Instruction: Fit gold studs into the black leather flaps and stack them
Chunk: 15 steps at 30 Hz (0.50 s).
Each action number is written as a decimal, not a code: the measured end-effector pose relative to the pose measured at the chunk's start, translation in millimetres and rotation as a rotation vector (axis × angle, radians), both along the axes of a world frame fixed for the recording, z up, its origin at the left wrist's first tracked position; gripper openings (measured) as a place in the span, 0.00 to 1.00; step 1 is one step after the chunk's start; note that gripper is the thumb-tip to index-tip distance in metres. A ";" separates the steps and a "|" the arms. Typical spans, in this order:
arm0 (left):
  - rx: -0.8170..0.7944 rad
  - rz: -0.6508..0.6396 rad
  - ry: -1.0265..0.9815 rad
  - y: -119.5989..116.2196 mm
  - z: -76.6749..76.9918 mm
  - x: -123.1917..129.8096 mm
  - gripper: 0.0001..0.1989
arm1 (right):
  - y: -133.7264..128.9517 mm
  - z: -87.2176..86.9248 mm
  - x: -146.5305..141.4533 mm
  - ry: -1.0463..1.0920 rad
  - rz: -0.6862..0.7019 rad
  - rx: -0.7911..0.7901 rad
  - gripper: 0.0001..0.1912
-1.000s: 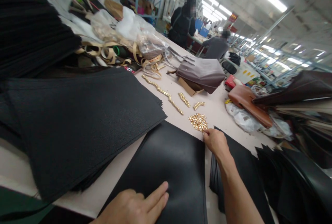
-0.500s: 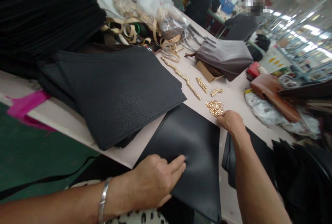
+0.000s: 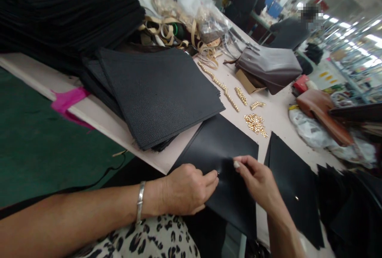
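A smooth black leather sheet (image 3: 235, 136) lies in front of me, over the table's front edge. On its left part my left hand (image 3: 191, 188) is closed, fingers together at a tiny shiny spot and the near edge of the sheet in its grip. Just to the right, my right hand (image 3: 256, 176) pinches thumb and forefinger together above the sheet; what they hold is too small to make out. Beyond the sheet is a loose heap of small gold metal fittings (image 3: 256, 124). A second black leather stack (image 3: 289, 174) at the right bears one shiny fitting (image 3: 296, 198).
Grained black leather sheets (image 3: 167, 94) are stacked on the left, behind them a tall black pile (image 3: 68, 11). Gold fittings lie in a long row (image 3: 222, 86) and two short ones. A grey-brown bag (image 3: 270, 65) stands farther back. Two people are in the background.
My right hand has come back from the heap of gold fittings to over the leather sheet, beside my left hand. My left fingers have drawn in. The view has shifted.
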State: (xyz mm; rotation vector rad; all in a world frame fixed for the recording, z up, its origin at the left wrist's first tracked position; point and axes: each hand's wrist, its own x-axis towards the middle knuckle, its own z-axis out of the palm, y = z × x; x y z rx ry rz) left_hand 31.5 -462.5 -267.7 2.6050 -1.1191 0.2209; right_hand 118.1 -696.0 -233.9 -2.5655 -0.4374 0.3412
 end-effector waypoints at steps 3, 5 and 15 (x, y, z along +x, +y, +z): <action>-0.001 0.003 -0.003 -0.3 -0.2 -0.3 0.28 | 16.9 0.6 -40.0 0.015 0.041 0.097 0.11; 0.001 -0.002 -0.007 -0.1 1.0 -0.2 0.28 | 24.3 1.0 -49.6 -0.020 0.045 0.074 0.09; 0.004 0.001 0.009 0.0 4.8 1.3 0.25 | 31.8 2.4 -39.7 0.021 0.115 -0.035 0.10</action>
